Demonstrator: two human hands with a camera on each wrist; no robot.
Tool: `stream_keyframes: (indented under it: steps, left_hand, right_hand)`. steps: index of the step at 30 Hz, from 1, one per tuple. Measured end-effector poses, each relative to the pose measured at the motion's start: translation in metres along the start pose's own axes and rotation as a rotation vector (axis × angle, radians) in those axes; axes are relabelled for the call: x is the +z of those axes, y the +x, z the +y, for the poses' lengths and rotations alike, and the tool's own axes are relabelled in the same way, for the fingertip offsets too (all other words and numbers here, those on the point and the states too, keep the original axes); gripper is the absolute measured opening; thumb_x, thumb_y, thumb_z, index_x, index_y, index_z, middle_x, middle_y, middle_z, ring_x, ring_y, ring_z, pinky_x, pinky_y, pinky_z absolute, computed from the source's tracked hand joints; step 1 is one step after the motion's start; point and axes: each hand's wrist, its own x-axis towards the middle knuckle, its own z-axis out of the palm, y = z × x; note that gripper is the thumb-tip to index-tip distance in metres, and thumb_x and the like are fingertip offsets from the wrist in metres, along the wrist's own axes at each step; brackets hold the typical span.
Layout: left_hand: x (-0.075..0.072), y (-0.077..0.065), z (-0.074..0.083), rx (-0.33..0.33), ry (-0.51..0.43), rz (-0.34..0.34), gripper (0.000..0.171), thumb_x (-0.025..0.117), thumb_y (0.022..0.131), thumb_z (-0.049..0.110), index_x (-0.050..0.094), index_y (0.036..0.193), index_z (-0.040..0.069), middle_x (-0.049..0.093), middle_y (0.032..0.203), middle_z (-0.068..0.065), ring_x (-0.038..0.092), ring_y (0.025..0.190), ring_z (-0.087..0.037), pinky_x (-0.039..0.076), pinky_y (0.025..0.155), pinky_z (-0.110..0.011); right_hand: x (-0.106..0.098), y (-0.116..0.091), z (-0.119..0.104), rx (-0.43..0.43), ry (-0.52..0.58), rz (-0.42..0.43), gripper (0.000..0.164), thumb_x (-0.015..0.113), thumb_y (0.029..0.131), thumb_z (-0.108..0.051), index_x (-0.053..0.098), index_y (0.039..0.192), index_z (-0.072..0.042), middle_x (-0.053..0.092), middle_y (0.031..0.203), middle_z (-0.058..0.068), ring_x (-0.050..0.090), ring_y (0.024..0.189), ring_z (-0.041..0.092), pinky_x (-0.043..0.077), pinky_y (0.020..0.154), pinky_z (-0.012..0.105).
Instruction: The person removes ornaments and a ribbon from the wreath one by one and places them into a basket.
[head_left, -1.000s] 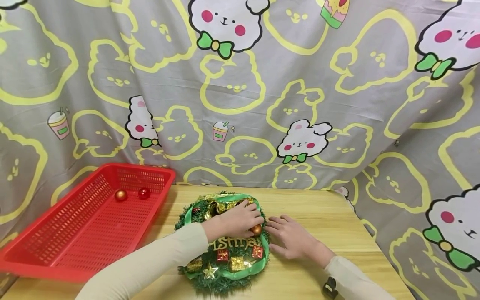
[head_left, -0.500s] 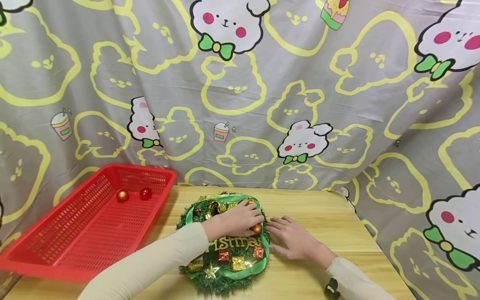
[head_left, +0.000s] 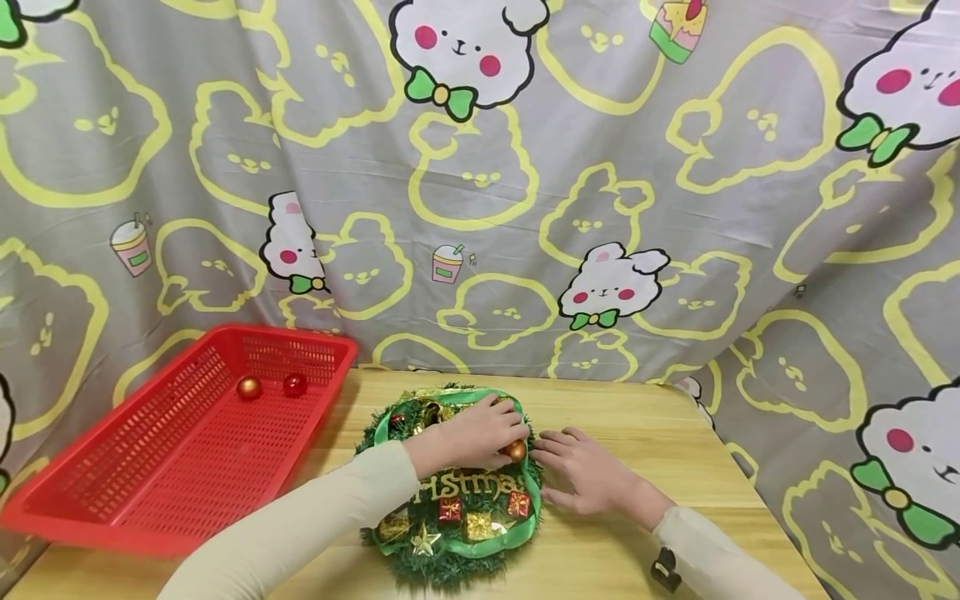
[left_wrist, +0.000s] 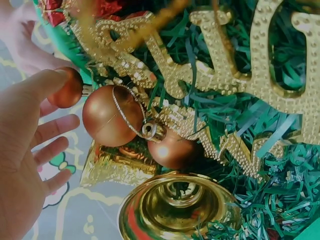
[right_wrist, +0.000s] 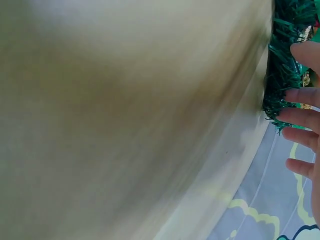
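A green tinsel Christmas wreath (head_left: 450,575) lies on the wooden table, trimmed with a green ribbon, gold lettering (head_left: 468,483), small gift boxes and a star. Over its upper right part, my left hand (head_left: 474,435) pinches a bronze bauble (left_wrist: 69,91) between thumb and index finger; the other fingers are spread. Beside that bauble sit two more bronze baubles (left_wrist: 111,116) and a gold bell (left_wrist: 175,210). My right hand (head_left: 588,473) rests on the table at the wreath's right edge, fingers extended, its fingertips at the tinsel (right_wrist: 282,70); exact contact is hard to tell.
To the left stands a red plastic basket (head_left: 180,467) holding a gold bauble (head_left: 249,387) and a red bauble (head_left: 295,384). A patterned curtain (head_left: 480,208) hangs behind the table (head_left: 630,417) and along its sides.
The bronze bauble under my left hand has shifted slightly away from me, and a little more of the gold lettering shows. The whole head view has drifted slightly. My right hand stays in place.
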Motion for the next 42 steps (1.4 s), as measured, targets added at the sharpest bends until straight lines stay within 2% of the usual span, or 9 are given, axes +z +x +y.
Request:
stream_keyframes:
  steps: [4,11,22,28,33,42]
  left_hand:
    - [-0.002,-0.002,-0.004,-0.008,-0.025,0.014,0.039,0.064,0.096,0.051,0.061,0.127,0.025,0.067,0.121,0.008,0.057,0.117,-0.015,0.047,0.104,-0.039]
    - [-0.01,-0.008,-0.011,-0.018,-0.079,0.058,0.04,0.065,0.097,0.047,0.061,0.127,0.022,0.067,0.122,0.005,0.057,0.114,-0.017,0.047,0.103,-0.04]
    - [-0.02,-0.021,-0.027,-0.029,-0.065,0.177,0.036,0.069,0.093,0.045,0.062,0.119,0.021,0.068,0.112,0.005,0.056,0.103,-0.016,0.048,0.092,-0.037]
    - [-0.024,-0.032,-0.041,-0.075,-0.11,0.23,0.038,0.072,0.092,0.041,0.062,0.119,0.017,0.067,0.114,0.001,0.057,0.108,-0.02,0.047,0.097,-0.043]
    - [-0.03,-0.043,-0.056,-0.128,-0.107,0.283,0.035,0.072,0.089,0.037,0.061,0.114,0.015,0.065,0.11,0.0,0.057,0.108,-0.022,0.048,0.098,-0.045]
    - [-0.046,-0.072,-0.086,-0.232,-0.119,0.353,0.031,0.073,0.088,0.032,0.062,0.108,0.012,0.064,0.107,-0.004,0.059,0.106,-0.025,0.049,0.098,-0.047]
  right_hand:
    - [-0.002,0.002,0.001,-0.004,-0.001,-0.029,0.061,0.052,0.1,-0.057,0.063,0.137,-0.01,0.064,0.14,0.011,0.058,0.131,0.033,0.045,0.107,0.058]
    - [-0.004,0.006,0.003,-0.03,-0.03,-0.044,0.06,0.056,0.098,-0.055,0.064,0.136,-0.009,0.065,0.139,0.011,0.059,0.131,0.032,0.045,0.107,0.057]
    - [-0.003,0.008,0.005,-0.052,-0.049,-0.032,0.059,0.059,0.096,-0.054,0.065,0.134,-0.009,0.066,0.137,0.01,0.059,0.13,0.032,0.046,0.107,0.055]
    - [-0.003,0.008,0.005,-0.058,-0.051,-0.026,0.06,0.06,0.095,-0.054,0.065,0.133,-0.008,0.066,0.136,0.011,0.06,0.129,0.034,0.047,0.106,0.055]
    - [-0.003,0.007,0.004,-0.067,-0.062,-0.014,0.059,0.061,0.094,-0.054,0.066,0.133,-0.009,0.067,0.135,0.011,0.061,0.128,0.033,0.047,0.106,0.054]
    - [-0.003,0.007,0.004,-0.08,-0.074,-0.002,0.058,0.062,0.094,-0.054,0.066,0.132,-0.009,0.068,0.133,0.01,0.062,0.127,0.032,0.048,0.105,0.054]
